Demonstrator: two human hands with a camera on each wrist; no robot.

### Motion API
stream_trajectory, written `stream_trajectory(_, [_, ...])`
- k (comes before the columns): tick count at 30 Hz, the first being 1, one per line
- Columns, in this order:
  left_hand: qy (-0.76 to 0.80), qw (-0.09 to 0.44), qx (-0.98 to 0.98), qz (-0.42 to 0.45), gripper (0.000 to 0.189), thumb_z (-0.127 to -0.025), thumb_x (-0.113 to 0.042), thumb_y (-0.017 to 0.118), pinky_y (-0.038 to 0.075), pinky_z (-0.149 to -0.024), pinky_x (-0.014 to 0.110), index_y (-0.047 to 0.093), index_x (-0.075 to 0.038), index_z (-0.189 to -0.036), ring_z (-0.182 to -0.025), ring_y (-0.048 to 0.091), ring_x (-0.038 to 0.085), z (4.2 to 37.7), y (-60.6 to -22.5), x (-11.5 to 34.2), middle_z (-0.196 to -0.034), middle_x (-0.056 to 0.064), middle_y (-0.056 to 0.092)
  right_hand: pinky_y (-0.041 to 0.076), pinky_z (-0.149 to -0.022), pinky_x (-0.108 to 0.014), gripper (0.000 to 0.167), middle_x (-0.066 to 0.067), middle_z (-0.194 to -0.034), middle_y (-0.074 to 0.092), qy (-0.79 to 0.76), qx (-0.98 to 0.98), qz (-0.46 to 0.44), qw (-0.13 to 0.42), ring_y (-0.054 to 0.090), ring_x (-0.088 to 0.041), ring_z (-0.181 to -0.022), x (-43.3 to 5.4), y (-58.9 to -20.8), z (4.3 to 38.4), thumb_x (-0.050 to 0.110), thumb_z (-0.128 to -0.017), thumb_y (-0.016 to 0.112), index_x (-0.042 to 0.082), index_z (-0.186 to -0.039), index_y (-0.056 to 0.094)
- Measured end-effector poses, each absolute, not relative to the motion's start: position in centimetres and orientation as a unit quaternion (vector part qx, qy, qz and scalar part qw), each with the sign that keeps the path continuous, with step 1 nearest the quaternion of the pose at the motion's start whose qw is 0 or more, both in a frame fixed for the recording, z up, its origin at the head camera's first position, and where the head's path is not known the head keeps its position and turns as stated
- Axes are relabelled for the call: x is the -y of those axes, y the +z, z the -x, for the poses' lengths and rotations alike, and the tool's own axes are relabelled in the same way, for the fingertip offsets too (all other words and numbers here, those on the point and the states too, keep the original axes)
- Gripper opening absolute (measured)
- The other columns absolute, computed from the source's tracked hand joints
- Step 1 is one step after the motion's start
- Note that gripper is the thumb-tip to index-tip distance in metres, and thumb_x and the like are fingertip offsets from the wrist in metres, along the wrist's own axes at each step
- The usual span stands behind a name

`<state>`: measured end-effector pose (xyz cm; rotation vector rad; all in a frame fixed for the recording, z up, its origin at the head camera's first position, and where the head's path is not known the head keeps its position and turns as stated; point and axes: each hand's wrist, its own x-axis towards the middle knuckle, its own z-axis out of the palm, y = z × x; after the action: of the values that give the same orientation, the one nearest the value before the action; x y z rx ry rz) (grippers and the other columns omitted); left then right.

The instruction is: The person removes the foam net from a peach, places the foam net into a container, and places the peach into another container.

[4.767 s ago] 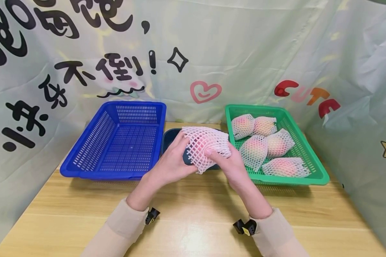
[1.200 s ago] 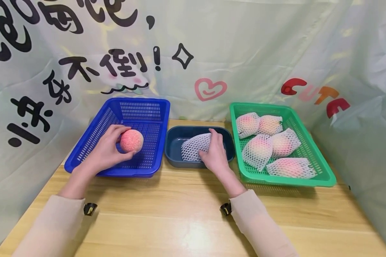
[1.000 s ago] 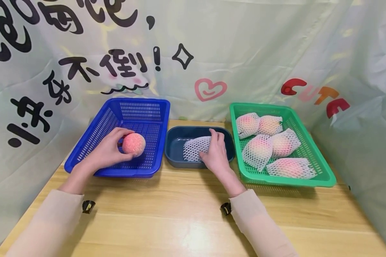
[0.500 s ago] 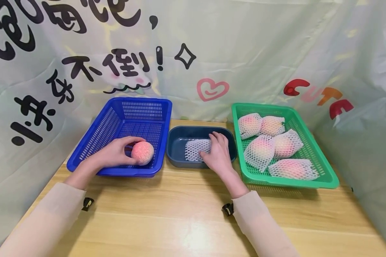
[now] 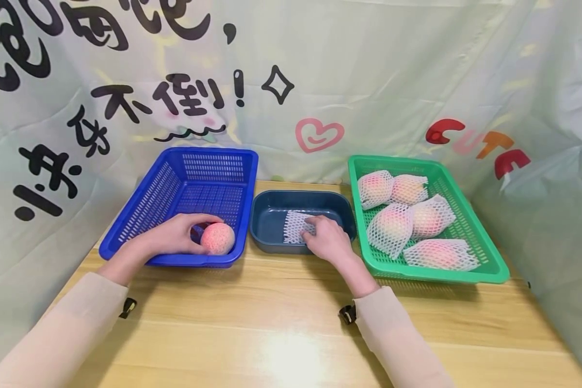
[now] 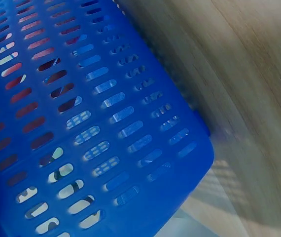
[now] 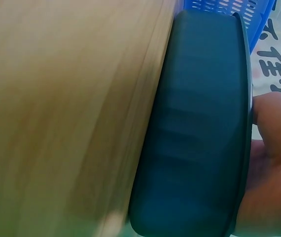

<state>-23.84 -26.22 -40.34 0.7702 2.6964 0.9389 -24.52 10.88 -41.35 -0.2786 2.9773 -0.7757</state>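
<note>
In the head view my left hand (image 5: pixel 181 234) grips a fuzzy pink-and-cream peach (image 5: pixel 217 238), thumb in front and fingers behind. The peach is low in the front right corner of the blue basket (image 5: pixel 251 205). My right hand (image 5: pixel 331 238) reaches into a dark blue-green tray (image 5: pixel 267 249), index finger and thumb on a white foam net sleeve (image 5: pixel 295 225). The sleeve lies flattened, its right end covered by the hand. In the right wrist view the tray wall (image 7: pixel 194 123) hides the fingertips; part of the hand (image 7: pixel 273 168) shows beyond the rim.
A green basket (image 5: pixel 431 275) at the right holds several peaches (image 5: pixel 390 226) in white net sleeves. The slotted wall of the blue basket (image 6: pixel 91 123) fills much of the left wrist view. Wooden table (image 5: pixel 252 323) lies in front; a printed cloth (image 5: pixel 378 64) hangs behind.
The net sleeve has come off the peach and into the tray. My left hand has carried the bare peach into the blue basket, lowering it rightward. My right fingers have moved down onto the sleeve.
</note>
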Motion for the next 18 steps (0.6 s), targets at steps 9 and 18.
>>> stream_trajectory(9, [0.291,0.100,-0.913,-0.268,0.066,-0.080,-0.023,0.090,0.055,-0.094,0.047,0.064,-0.012,-0.139,-0.112,0.064,0.024,24.25,-40.35,26.06,-0.127,0.006,0.070,0.054,-0.091,-0.057,0.032,-0.006,-0.130,0.071,-0.227,-0.968,0.103,0.039,0.065,-0.033,-0.121,-11.02,-41.47,24.78,0.031,-0.105,0.057,0.018,-0.128,0.075])
stream_trajectory(18, [0.289,0.104,-0.915,-0.262,0.067,-0.081,-0.027,0.089,0.053,-0.098,0.054,0.063,-0.009,-0.140,-0.112,0.064,0.026,24.00,-40.35,26.08,-0.127,0.008,0.070,0.054,-0.092,-0.056,0.035,-0.007,-0.135,0.069,-0.237,-0.965,0.103,0.042,0.063,-0.033,-0.125,-10.86,-41.61,24.77,0.030,-0.105,0.056,0.015,-0.132,0.073])
